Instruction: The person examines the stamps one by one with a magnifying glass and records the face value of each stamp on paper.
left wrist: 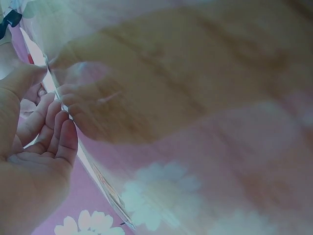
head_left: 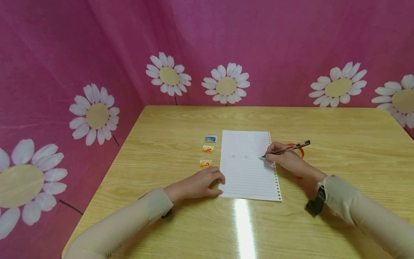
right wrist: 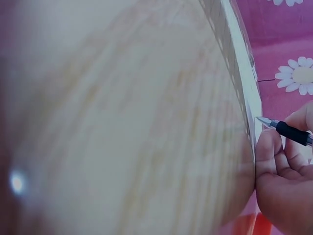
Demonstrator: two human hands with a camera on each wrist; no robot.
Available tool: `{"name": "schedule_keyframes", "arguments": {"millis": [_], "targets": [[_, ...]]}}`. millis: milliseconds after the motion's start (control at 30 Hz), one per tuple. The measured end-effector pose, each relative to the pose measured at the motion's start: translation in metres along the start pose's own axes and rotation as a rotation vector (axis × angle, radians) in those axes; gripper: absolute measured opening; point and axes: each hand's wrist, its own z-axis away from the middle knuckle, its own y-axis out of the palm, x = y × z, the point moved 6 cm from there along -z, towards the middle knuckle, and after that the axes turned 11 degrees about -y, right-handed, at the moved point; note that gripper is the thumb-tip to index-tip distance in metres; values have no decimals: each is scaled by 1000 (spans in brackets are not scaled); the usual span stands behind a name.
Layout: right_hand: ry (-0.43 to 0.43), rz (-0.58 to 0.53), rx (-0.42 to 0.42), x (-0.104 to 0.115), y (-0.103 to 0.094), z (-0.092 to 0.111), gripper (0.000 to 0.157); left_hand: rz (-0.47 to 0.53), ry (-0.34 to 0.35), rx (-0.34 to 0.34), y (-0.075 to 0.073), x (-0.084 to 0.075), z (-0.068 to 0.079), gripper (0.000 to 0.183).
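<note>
A sheet of lined white paper [head_left: 249, 180] with punched holes along its right edge lies on the table. My right hand [head_left: 286, 158] pinches a pen [head_left: 292, 147], its tip down at the paper, right of a row of small handwritten figures [head_left: 232, 157]. The same pen [right wrist: 291, 132], with a black grip, shows in the right wrist view. My left hand [head_left: 203, 182] rests with fingertips at the paper's left edge, fingers loosely bent. Just beyond it lie two orange-and-yellow stamp-like pieces [head_left: 208, 149] and a blue-green one [head_left: 211, 139], in a column.
An orange-red ring-shaped object [head_left: 301, 151] lies partly hidden behind my right hand. The wooden table [head_left: 174, 126] ends at a pink curtain [head_left: 268, 43] with white flowers. A bright reflection stripes the tabletop in front of the paper.
</note>
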Motion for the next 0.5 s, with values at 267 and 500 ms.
{"name": "schedule_keyframes", "arguments": {"millis": [267, 500], "targets": [[-7, 40, 39, 2, -2, 4, 17, 9, 0, 1, 2, -3, -2, 23], [34, -39, 1, 2, -2, 4, 20, 2, -5, -2, 1, -1, -1, 24]]}}
